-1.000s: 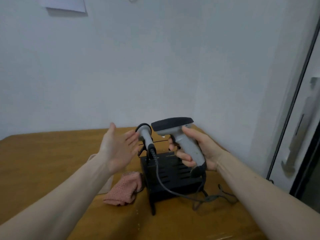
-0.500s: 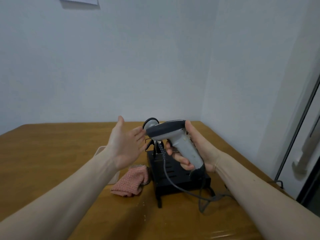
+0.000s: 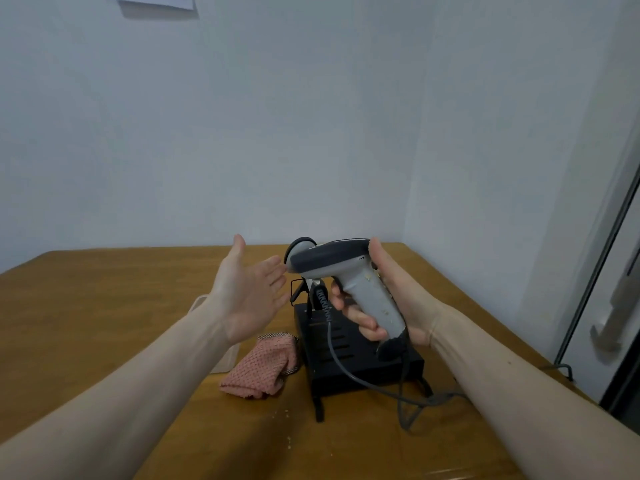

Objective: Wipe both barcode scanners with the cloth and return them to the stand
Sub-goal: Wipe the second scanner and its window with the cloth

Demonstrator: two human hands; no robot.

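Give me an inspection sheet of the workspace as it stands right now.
Surface: wooden table, a few pale crumbs near the front.
Job's things: held scanner gripped by its handle, with pale specks on the grip; second scanner sits in the black stand; pink cloth lies crumpled left of the stand.
Clutter: pale flat item partly hidden under the left forearm.
Grippers: left hand open, palm toward the scanner; right hand grips the handle.
Cables: grey cords trail off the stand's right.
Surroundings: white walls, paper pinned high, door frame at right.
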